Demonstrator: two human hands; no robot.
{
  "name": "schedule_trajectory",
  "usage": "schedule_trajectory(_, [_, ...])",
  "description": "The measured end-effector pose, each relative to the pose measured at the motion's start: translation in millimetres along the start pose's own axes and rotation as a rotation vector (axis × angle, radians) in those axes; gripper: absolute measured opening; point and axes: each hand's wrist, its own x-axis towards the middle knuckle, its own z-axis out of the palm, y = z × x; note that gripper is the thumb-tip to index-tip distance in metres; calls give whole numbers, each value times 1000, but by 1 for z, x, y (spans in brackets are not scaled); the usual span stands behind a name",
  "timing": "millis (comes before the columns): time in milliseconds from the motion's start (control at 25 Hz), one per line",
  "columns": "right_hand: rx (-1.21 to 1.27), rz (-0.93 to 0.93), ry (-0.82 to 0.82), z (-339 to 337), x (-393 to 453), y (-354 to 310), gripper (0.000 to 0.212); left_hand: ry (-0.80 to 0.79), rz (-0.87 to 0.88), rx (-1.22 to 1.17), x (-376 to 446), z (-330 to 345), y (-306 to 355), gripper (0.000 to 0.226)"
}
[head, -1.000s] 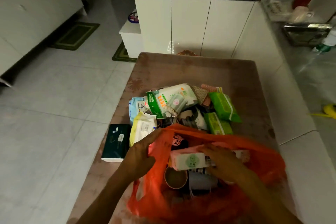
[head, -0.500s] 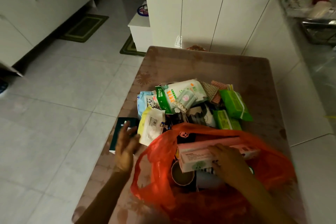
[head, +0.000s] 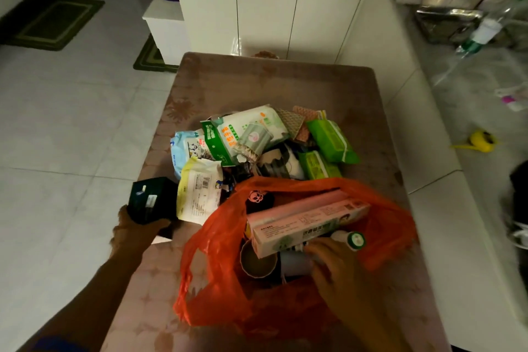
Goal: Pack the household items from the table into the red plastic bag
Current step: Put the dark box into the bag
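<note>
The red plastic bag (head: 217, 266) stands open at the near end of the brown table (head: 257, 83). Inside it lie a long pink box (head: 308, 220), a brown cup (head: 257, 261) and a white bottle with a green cap (head: 354, 239). My right hand (head: 340, 268) is inside the bag, its fingertips touching the near edge of the pink box. My left hand (head: 134, 231) grips a dark green box (head: 151, 198) at the table's left edge, tilted up. Behind the bag is a pile: a yellow-white packet (head: 200, 188), a green-white pack (head: 228, 137) and green wipes (head: 331, 140).
White cabinets (head: 265, 3) stand just beyond the table's far end. A white ledge (head: 414, 137) runs along the right side, with a yellow object (head: 480, 138) and clutter past it. Tiled floor with green mats (head: 54, 23) lies to the left.
My left hand let go of the bag's rim, reached left and took hold of the dark green box, lifting it. My right hand slid off the pink box toward its near edge.
</note>
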Motion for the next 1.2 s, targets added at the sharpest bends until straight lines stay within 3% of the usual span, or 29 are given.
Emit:
schedule_trajectory(120, [180, 87, 44, -10, -8, -21, 35, 28, 70, -298, -21, -18, 19, 85])
schedule_trajectory(200, [321, 91, 78, -23, 2, -49, 43, -10, 286, -344, -49, -33, 50, 83])
schedule_trajectory(280, [307, -16, 163, -43, 24, -74, 63, -152, 596, -274, -80, -45, 91, 88])
schedule_trajectory(400, [-140, -265, 223, -81, 67, -90, 92, -443, 1106, 61, -128, -52, 140, 99])
schedule_trajectory(480, [-469, -349, 83, -96, 79, -90, 105, -499, 1390, 275, -155, -45, 153, 97])
schedule_trajectory(560, [-565, -316, -123, -94, 75, -82, 112, -468, 1531, 351, -172, -31, 153, 93])
schedule_trajectory(640, [-428, -179, -250, -86, 65, -66, 111, -539, 1456, 266, -174, -15, 145, 87])
schedule_trajectory(720, [-217, -60, -252, -85, 63, -44, 101, -540, 1216, 280, -162, -3, 135, 78])
schedule_trajectory(800, [-98, -11, -299, -85, 68, -23, 86, -431, 1024, 637, -141, 7, 122, 74])
schedule_trajectory(880, [56, 53, -371, -78, 77, -14, 81, -441, 862, 889, -133, 11, 110, 77])
schedule_trajectory(960, [117, 71, -377, -65, 95, -11, 80, -432, 790, 750, -135, 12, 106, 80])
schedule_trajectory(1040, [74, 42, -401, -53, 115, -7, 82, -402, 871, 467, -143, 13, 107, 76])
schedule_trajectory(1120, [53, 33, -454, -39, 130, 2, 87, -353, 999, 331, -152, 11, 112, 79])
schedule_trajectory(1200, [-8, -5, -490, -30, 134, 15, 88, -340, 978, 191, -161, 4, 118, 82])
